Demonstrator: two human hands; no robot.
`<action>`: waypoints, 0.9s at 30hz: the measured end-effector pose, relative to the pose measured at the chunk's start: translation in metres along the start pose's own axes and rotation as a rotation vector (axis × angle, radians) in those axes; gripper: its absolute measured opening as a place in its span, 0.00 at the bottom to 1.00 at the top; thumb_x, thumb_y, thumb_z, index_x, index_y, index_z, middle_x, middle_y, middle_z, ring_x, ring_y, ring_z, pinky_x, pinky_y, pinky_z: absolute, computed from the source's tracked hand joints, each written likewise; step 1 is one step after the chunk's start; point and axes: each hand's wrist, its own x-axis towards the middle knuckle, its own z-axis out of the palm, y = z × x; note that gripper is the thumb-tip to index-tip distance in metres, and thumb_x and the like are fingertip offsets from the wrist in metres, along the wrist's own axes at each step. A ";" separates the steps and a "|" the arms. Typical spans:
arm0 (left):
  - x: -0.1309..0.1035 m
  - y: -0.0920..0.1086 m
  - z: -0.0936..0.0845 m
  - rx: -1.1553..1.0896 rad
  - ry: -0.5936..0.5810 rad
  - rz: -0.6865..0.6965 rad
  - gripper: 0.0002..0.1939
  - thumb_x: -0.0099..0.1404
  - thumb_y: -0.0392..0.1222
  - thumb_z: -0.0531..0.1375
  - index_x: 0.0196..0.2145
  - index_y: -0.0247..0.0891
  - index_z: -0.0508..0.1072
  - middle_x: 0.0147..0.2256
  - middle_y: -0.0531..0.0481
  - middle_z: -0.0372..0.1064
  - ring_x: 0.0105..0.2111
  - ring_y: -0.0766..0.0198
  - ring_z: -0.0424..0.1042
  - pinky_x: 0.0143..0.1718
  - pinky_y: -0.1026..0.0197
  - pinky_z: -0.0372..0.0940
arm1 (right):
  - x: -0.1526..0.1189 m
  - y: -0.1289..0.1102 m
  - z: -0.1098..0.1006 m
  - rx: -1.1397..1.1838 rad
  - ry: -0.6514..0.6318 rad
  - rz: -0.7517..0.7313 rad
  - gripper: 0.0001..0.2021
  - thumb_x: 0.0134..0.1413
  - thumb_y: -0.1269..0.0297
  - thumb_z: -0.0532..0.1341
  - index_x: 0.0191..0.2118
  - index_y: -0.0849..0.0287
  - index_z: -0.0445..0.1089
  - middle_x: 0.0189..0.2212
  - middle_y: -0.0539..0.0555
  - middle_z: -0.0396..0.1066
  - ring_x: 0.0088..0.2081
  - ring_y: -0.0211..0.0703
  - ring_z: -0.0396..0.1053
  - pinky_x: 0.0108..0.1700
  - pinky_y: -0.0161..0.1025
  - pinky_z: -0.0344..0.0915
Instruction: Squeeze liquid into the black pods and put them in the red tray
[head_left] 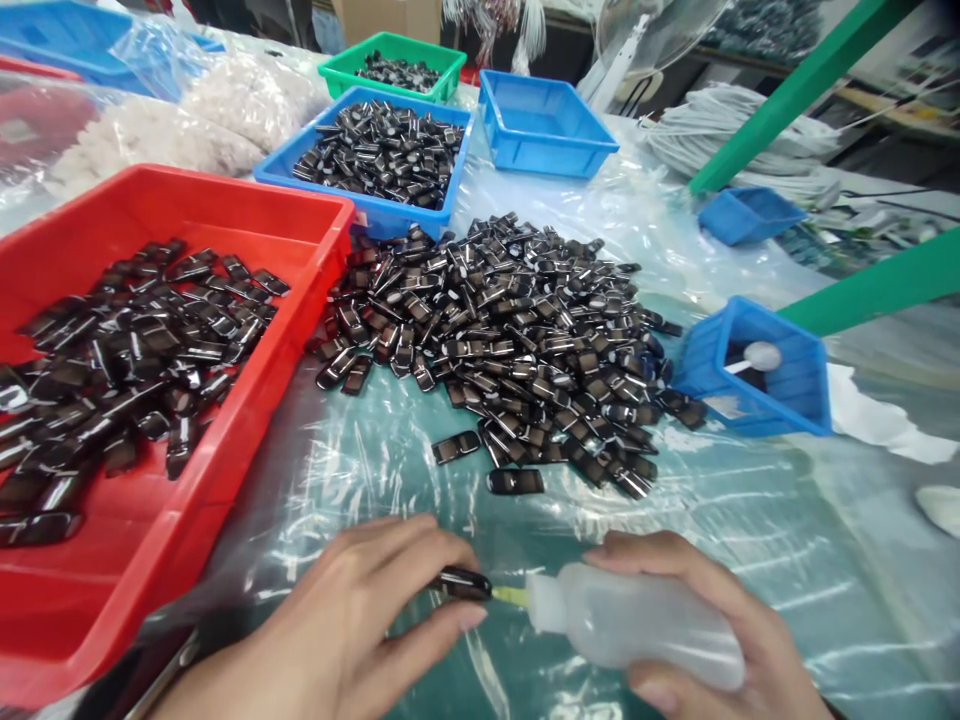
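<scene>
Hands, two, working apart: left hand (360, 600) pinching one glossy black piece (463, 583), right hand (754, 620) gripping a translucent bottle (645, 615).
Yellow nozzle tip (510, 596) is pointing at the piece's near end, contact uncertain; over-squeezing could flood it, a slipping pinch could smear its face. Beyond, a loose heap (525, 350) of like pieces is lying on plastic sheeting (750, 520); red tray (289, 375) and, farther, blue tray (457, 170) are holding more.
</scene>
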 end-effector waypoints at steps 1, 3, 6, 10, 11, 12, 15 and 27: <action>-0.001 0.002 -0.002 0.026 -0.001 -0.004 0.08 0.72 0.45 0.52 0.46 0.44 0.67 0.38 0.52 0.73 0.35 0.62 0.75 0.37 0.62 0.70 | 0.001 0.000 0.000 -0.004 0.000 -0.016 0.18 0.46 0.40 0.63 0.40 0.42 0.74 0.30 0.48 0.76 0.26 0.42 0.74 0.24 0.31 0.71; -0.002 0.004 -0.004 0.063 0.006 -0.004 0.11 0.74 0.44 0.48 0.51 0.45 0.64 0.42 0.51 0.71 0.36 0.63 0.75 0.39 0.64 0.70 | 0.002 0.001 -0.001 -0.013 0.005 -0.045 0.17 0.47 0.41 0.63 0.40 0.43 0.74 0.29 0.49 0.75 0.26 0.43 0.74 0.23 0.32 0.70; -0.003 0.004 -0.005 0.090 0.014 0.002 0.15 0.74 0.41 0.46 0.56 0.46 0.60 0.48 0.49 0.68 0.39 0.64 0.74 0.41 0.66 0.70 | 0.003 0.001 -0.002 -0.023 0.024 -0.059 0.16 0.49 0.42 0.62 0.40 0.42 0.73 0.29 0.49 0.75 0.26 0.42 0.74 0.23 0.32 0.69; -0.003 0.000 -0.004 0.094 -0.041 -0.031 0.17 0.73 0.40 0.48 0.58 0.46 0.59 0.51 0.49 0.64 0.45 0.61 0.72 0.44 0.66 0.70 | 0.003 0.000 -0.004 -0.051 0.037 -0.058 0.15 0.48 0.41 0.62 0.40 0.40 0.74 0.31 0.49 0.75 0.28 0.43 0.74 0.27 0.33 0.71; -0.002 -0.002 -0.004 0.085 -0.050 -0.038 0.17 0.73 0.40 0.48 0.58 0.47 0.59 0.50 0.49 0.64 0.45 0.61 0.72 0.44 0.66 0.70 | 0.003 0.000 -0.004 -0.054 0.033 -0.063 0.16 0.48 0.41 0.62 0.40 0.40 0.74 0.31 0.49 0.75 0.28 0.43 0.74 0.27 0.33 0.71; -0.002 -0.002 -0.004 0.073 -0.055 -0.041 0.17 0.73 0.41 0.49 0.58 0.47 0.59 0.50 0.49 0.64 0.46 0.61 0.72 0.44 0.66 0.70 | 0.003 0.000 -0.005 -0.055 0.026 -0.073 0.16 0.48 0.41 0.62 0.40 0.40 0.74 0.31 0.49 0.75 0.28 0.43 0.74 0.27 0.33 0.71; -0.004 -0.004 -0.004 0.032 -0.068 -0.052 0.16 0.73 0.41 0.49 0.57 0.48 0.60 0.48 0.49 0.63 0.44 0.61 0.71 0.45 0.65 0.69 | 0.005 0.002 -0.009 -0.077 0.002 -0.128 0.16 0.49 0.42 0.63 0.41 0.42 0.74 0.32 0.50 0.76 0.28 0.44 0.75 0.27 0.34 0.72; -0.008 -0.003 -0.006 0.053 -0.038 -0.017 0.16 0.73 0.42 0.50 0.57 0.46 0.62 0.46 0.48 0.64 0.39 0.63 0.72 0.41 0.65 0.70 | 0.010 0.010 -0.018 -0.402 -0.042 -0.395 0.16 0.55 0.44 0.57 0.45 0.44 0.70 0.33 0.51 0.78 0.32 0.46 0.79 0.30 0.35 0.77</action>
